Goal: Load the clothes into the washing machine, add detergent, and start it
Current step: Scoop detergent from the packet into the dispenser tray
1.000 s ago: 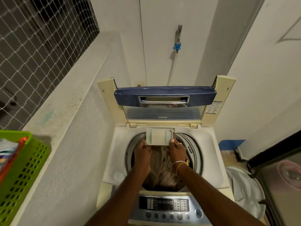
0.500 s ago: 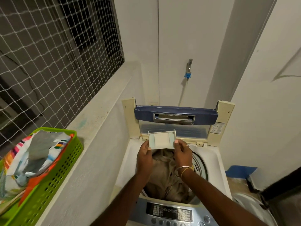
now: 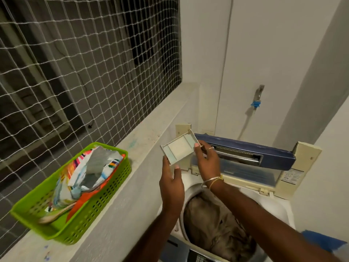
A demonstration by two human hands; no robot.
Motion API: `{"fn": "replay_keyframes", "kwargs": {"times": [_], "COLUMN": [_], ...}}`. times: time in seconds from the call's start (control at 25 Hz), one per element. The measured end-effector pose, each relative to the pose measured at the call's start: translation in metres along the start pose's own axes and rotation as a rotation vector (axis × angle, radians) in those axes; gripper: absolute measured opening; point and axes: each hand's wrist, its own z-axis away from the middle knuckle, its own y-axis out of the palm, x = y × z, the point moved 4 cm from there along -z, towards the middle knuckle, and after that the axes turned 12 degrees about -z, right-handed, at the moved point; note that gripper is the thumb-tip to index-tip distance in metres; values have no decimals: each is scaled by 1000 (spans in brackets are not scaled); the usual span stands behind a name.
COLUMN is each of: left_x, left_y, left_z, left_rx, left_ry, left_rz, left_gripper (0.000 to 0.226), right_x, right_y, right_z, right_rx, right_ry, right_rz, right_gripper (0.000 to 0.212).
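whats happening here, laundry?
Yes. A person holds a small pale rectangular plastic tray in the air with both hands, the left hand at its lower edge and the right hand at its right side. Below, the open top-loading washing machine already has brownish clothes in its drum. An opened colourful detergent bag sits in the green plastic basket on the ledge.

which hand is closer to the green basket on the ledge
Left. The left hand holds the detergent tray's near corner, on the green basket side; the right hand grips the tray's far edge.
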Motion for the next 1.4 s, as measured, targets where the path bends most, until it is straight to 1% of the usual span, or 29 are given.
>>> {"fn": "replay_keyframes", "kwargs": {"times": [0.16,0.28,0.4,0.52,0.6,0.76,0.88,0.96,1.24,1.4], "left_x": [-14,-13,-8,-1,3,9,17,19,23,23], "left_y": [-31,-48,-59,-65,-67,-66,-60,-58,-60,-60], "left_z": [-34,-57,-75,-89,-97,-106,-109,-109,-112,-109], "left_rx": [-97,-131,-165,-187,-192,-170,-131,-124,-144,-147], "left_ry": [-96,-180,-244,-292,-305,-362,-413,-421,-407,-394], "left_rz": [90,52,16,-1,-22,-62,-102,-131,-106,-95], "left_gripper": [55,58,59,59,60,59,58,58,60,61], "right_x": [10,11,1,-16,-21,-26,-34,-39,-45,-43], "right_y": [68,113,145,163,169,173,175,176,173,170], "right_z": [-39,-57,-73,-80,-80,-83,-84,-84,-83,-79], "right_rx": [106,219,309,376,401,418,453,485,536,567], "right_ry": [-21,-9,-14,21,20,53,113,141,207,217], "right_rz": [10,94,247,361,404,483,519,567,678,660], "right_gripper": [25,28,34,47,51,51,66,72,74,72]}}
